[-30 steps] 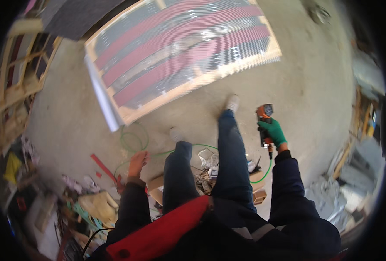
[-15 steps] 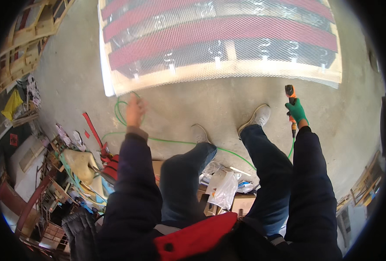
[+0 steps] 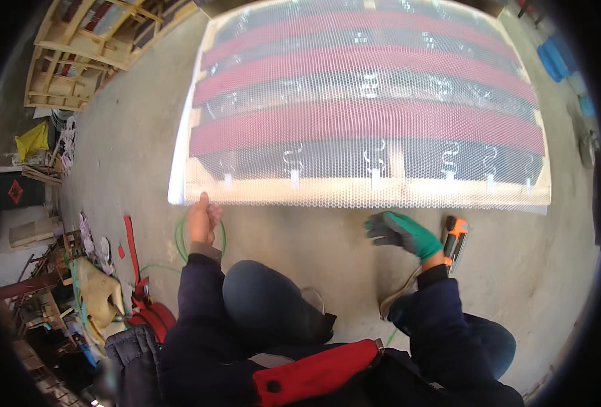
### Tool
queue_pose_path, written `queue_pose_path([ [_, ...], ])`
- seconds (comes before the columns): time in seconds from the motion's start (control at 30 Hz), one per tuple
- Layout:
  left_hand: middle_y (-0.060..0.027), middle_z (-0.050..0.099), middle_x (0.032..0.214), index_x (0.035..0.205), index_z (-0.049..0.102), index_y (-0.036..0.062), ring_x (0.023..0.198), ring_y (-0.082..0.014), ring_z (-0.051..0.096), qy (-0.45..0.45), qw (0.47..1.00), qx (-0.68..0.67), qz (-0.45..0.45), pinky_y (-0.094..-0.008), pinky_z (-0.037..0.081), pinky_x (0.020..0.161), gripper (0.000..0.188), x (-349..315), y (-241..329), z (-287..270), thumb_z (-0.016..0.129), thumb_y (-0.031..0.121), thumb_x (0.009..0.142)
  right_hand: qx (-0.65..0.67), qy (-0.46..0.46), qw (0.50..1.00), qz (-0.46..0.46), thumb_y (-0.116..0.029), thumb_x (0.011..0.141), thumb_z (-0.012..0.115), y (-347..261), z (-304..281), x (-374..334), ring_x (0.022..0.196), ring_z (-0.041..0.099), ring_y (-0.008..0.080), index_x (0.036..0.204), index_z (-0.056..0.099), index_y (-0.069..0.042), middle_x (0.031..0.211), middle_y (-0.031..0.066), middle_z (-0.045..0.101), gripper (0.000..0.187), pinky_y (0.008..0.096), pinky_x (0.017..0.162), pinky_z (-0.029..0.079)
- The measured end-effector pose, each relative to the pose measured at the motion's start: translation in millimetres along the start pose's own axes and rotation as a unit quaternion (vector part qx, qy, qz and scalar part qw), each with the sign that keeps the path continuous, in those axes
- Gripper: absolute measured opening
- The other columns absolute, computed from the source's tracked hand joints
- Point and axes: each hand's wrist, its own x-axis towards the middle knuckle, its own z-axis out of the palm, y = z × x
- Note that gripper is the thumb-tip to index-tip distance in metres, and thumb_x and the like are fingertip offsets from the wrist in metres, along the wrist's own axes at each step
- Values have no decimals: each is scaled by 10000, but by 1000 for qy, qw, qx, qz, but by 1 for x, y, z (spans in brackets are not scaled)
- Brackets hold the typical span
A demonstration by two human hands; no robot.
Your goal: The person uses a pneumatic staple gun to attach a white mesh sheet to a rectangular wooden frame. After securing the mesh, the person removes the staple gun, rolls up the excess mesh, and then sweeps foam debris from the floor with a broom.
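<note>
A wooden frame [image 3: 266, 190] lies in front of me, strung with wide red straps [image 3: 361, 118] over dark material. Translucent mesh [image 3: 409, 88] covers it, and white wavy marks or wires show through. My left hand [image 3: 204, 218] is bare and at the near left corner, one fingertip reaching the mesh edge and the fingers apart. Gloved in green and grey, my right hand [image 3: 403, 234] is open just short of the near edge, fingers pointing left and holding nothing. An orange and black air stapler [image 3: 455, 239] rests on the floor right beside it.
A green air hose [image 3: 224, 239] coils near my left hand. Red strapping [image 3: 132, 251] trails over the floor at left, beside clutter and a tan moulded piece [image 3: 97, 292]. Wooden frames [image 3: 76, 68] stand far left. Blue objects [image 3: 552, 60] sit far right.
My right hand has let go of the air stapler, now on the floor, and moved left toward the frame. My left hand has come to the near left corner. I am crouched lower and closer.
</note>
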Motion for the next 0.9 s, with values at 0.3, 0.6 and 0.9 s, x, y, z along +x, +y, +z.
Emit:
queue_pose_path([
  [0.3,-39,673,785,974,593,101,635,-126,660,-5,985,-154,74,-228,523,555,233,-8,5,-13,697,307,1003,40,155,985,70,-634,984,603,-36,82,35,845,747,304,1116,697,35,997,187,758,689,447,800,616],
  [0.6,-113,695,926,1130,598,45,811,-204,695,-46,970,-197,137,-290,543,700,266,1,-14,-10,638,285,1022,-61,100,986,-115,-495,1073,525,-68,104,5,979,739,325,1354,614,-40,1175,221,734,542,447,906,589],
  [0.9,-119,706,1060,1080,594,64,859,-219,673,10,973,-231,-16,-354,545,768,451,22,-35,-56,557,511,1035,-71,109,979,-155,-480,1076,523,-78,111,3,1065,717,348,1282,647,54,1226,267,713,586,467,1001,546],
])
